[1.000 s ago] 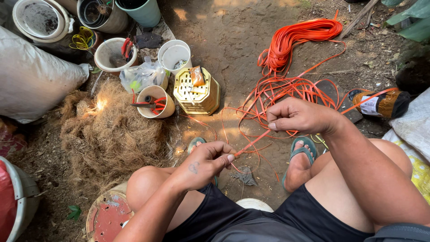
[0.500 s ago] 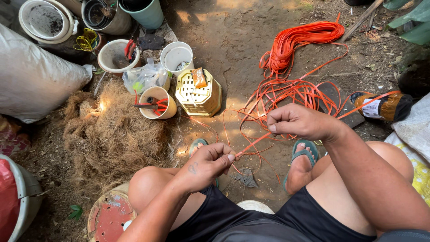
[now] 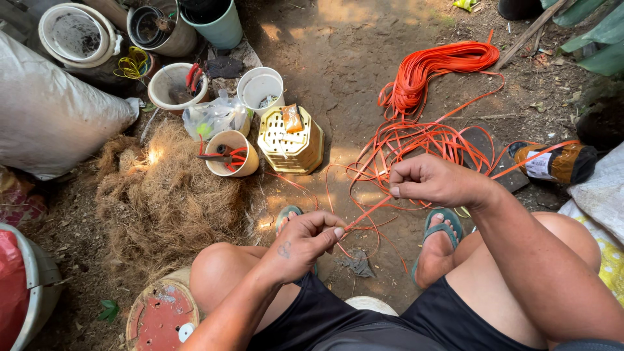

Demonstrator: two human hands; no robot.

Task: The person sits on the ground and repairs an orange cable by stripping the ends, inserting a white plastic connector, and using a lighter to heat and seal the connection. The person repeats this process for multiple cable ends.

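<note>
Bare dirt ground (image 3: 338,58), pots far left. Left hand (image 3: 304,242) and right hand (image 3: 434,182) each pinch one thin orange plastic strap (image 3: 367,213), taut between them. Strap coil (image 3: 432,65) far right.

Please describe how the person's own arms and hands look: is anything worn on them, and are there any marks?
Both arms are bare, with no sleeves, gloves, watch or rings visible. The left hand has a small dark mark, perhaps a tattoo, on its back. The right hand shows no marks. Fingernails look short.
</note>
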